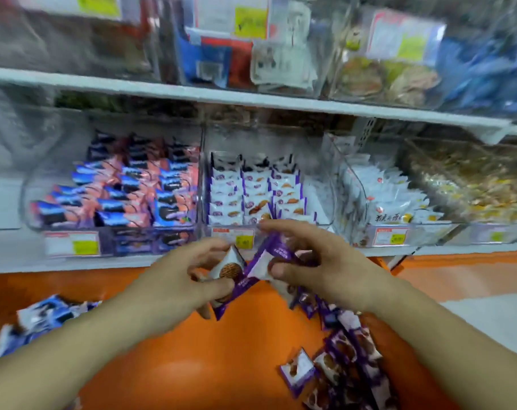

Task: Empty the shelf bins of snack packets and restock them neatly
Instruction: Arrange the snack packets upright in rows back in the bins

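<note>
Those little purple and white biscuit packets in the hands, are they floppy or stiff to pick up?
Probably a bit of both: the purple-and-white packets show flat crimped ends that likely flex, round a stiffer biscuit. They seem light, since the left hand and right hand pinch several with fingertips. The glossy wrap may be slippery.

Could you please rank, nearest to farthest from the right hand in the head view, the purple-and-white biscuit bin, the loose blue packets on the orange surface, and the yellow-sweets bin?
From the right hand:
1. Purple-and-white biscuit bin, directly above.
2. Yellow-sweets bin, far right.
3. Loose blue packets, lower left.
</note>
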A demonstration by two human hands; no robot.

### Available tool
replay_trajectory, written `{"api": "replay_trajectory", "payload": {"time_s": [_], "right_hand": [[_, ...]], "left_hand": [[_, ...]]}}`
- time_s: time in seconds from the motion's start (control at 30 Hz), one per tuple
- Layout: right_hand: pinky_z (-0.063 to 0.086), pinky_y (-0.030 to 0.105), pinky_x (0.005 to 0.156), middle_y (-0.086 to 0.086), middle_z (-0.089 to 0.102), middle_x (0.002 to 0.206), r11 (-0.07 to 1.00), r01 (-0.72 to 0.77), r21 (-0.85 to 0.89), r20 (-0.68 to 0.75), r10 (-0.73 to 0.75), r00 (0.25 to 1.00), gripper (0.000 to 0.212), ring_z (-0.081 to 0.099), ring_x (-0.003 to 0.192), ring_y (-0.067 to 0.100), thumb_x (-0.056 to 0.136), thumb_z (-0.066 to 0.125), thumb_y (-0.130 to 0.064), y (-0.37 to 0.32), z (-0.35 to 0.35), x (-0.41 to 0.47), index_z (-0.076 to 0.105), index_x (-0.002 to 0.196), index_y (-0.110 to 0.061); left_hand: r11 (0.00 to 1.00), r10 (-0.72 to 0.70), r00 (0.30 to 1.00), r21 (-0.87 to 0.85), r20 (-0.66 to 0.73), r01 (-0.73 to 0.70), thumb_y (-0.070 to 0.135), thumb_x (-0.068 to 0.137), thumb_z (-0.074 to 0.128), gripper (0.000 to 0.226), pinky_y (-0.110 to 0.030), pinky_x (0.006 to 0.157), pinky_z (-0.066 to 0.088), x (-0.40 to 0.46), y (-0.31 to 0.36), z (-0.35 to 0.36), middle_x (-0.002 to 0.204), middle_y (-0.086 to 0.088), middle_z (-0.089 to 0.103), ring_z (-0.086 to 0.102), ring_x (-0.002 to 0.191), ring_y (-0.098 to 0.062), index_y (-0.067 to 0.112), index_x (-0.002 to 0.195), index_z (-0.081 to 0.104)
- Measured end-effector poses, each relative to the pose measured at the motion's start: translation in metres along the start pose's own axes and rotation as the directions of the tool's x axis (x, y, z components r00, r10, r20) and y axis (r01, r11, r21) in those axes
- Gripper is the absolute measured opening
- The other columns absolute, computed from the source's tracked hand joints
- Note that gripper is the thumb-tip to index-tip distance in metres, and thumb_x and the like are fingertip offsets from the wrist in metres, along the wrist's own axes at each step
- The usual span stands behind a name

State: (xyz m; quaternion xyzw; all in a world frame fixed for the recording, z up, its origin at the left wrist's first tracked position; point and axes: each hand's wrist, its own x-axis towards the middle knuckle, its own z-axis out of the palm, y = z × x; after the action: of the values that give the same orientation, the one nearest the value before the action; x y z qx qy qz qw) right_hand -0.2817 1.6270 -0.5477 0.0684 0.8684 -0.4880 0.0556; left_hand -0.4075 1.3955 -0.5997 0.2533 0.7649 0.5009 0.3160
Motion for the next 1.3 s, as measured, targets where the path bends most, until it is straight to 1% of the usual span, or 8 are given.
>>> {"api": "replay_trajectory", "payload": {"time_s": [0.17, 0.3, 0.4, 0.5, 0.63, 0.77, 1.0, 1.3], "right_hand": [[0.051, 0.043, 0.069, 0.011, 0.061, 0.081, 0.993, 0.092, 0.076, -0.261, -0.069, 0.963, 0.017, 0.054, 0.065, 0.025, 0.09, 0.082, -0.019, -0.038, 0.014, 0.027, 0.07, 0.101, -0.024], [0.037, 0.035, 0.057, 0.014, 0.029, 0.074, 0.994, 0.047, 0.094, -0.438, -0.001, 0.899, 0.035, 0.031, 0.061, 0.02, 0.093, 0.079, -0.026, -0.034, 0.012, 0.042, 0.052, 0.097, -0.005], [0.05, 0.031, 0.053, 0.014, 0.052, 0.087, 0.995, -0.001, 0.096, -0.476, 0.047, 0.878, 0.02, 0.051, 0.061, 0.023, 0.097, 0.074, -0.026, -0.032, 0.002, 0.051, 0.063, 0.112, -0.031], [0.059, 0.047, 0.076, -0.008, 0.063, 0.124, 0.999, -0.036, -0.004, -0.5, 0.029, 0.866, 0.028, 0.068, 0.09, 0.029, 0.098, 0.073, -0.025, -0.024, -0.017, 0.072, 0.067, 0.114, -0.047], [0.052, 0.038, 0.056, -0.013, 0.067, 0.119, 0.969, -0.099, -0.228, -0.41, -0.004, 0.912, 0.018, 0.062, 0.058, 0.019, 0.094, 0.078, -0.021, -0.006, -0.033, 0.109, 0.07, 0.095, -0.036], [0.06, 0.031, 0.067, 0.009, 0.072, 0.093, 0.892, -0.177, -0.416, -0.259, 0.07, 0.963, 0.021, 0.069, 0.076, 0.021, 0.085, 0.087, -0.025, 0.011, -0.033, 0.13, 0.072, 0.087, -0.04], [0.061, 0.048, 0.081, 0.011, 0.076, 0.101, 0.883, -0.121, -0.452, -0.185, 0.04, 0.982, 0.025, 0.071, 0.09, 0.028, 0.077, 0.093, -0.023, 0.015, -0.034, 0.153, 0.077, 0.083, -0.04], [0.061, 0.038, 0.078, -0.016, 0.076, 0.088, 0.849, -0.117, -0.515, -0.145, 0.048, 0.988, 0.023, 0.071, 0.081, 0.012, 0.071, 0.097, -0.023, 0.027, -0.037, 0.156, 0.078, 0.079, -0.031]], "left_hand": [[0.999, 0.031, 0.988, -0.037, -0.15, -0.037, 0.017, 0.091, 0.078, 0.048, -0.038, 0.063, 0.061, -0.015, 0.014, -0.021, 0.124, 0.009, 0.064, 0.073, 0.068, -0.022, 0.04, 0.13, 0.06], [0.999, 0.037, 0.988, 0.004, -0.152, -0.037, 0.03, 0.091, 0.079, 0.05, -0.031, 0.072, 0.059, -0.013, 0.022, -0.034, 0.121, 0.024, 0.058, 0.073, 0.088, -0.014, 0.055, 0.125, 0.052], [0.998, 0.069, 0.983, 0.016, -0.172, -0.067, 0.03, 0.089, 0.08, 0.05, -0.031, 0.082, 0.059, -0.007, 0.024, -0.04, 0.117, 0.028, 0.059, 0.07, 0.097, -0.005, 0.055, 0.121, 0.051], [0.998, 0.058, 0.984, 0.011, -0.166, -0.057, 0.033, 0.089, 0.079, 0.048, -0.02, 0.071, 0.056, -0.002, 0.026, -0.043, 0.112, 0.031, 0.059, 0.07, 0.09, 0.001, 0.057, 0.12, 0.051], [0.999, 0.046, 0.984, -0.004, -0.174, -0.048, 0.034, 0.087, 0.081, 0.048, -0.025, 0.077, 0.059, 0.007, 0.02, -0.05, 0.111, 0.033, 0.061, 0.067, 0.089, 0.01, 0.061, 0.117, 0.055], [0.997, 0.067, 0.979, -0.025, -0.19, -0.073, 0.028, 0.084, 0.083, 0.05, -0.015, 0.068, 0.058, 0.014, 0.013, -0.051, 0.103, 0.032, 0.061, 0.064, 0.087, 0.018, 0.061, 0.11, 0.056], [0.995, 0.098, 0.984, -0.017, -0.147, -0.102, 0.029, 0.081, 0.085, 0.053, -0.014, 0.065, 0.056, 0.018, 0.004, -0.053, 0.095, 0.052, 0.058, 0.063, 0.089, 0.021, 0.07, 0.102, 0.058], [0.997, 0.08, 0.983, 0.034, -0.165, -0.075, 0.035, 0.082, 0.083, 0.049, -0.004, 0.059, 0.049, 0.018, 0.0, -0.051, 0.094, 0.048, 0.059, 0.058, 0.087, 0.027, 0.07, 0.103, 0.056]]}}
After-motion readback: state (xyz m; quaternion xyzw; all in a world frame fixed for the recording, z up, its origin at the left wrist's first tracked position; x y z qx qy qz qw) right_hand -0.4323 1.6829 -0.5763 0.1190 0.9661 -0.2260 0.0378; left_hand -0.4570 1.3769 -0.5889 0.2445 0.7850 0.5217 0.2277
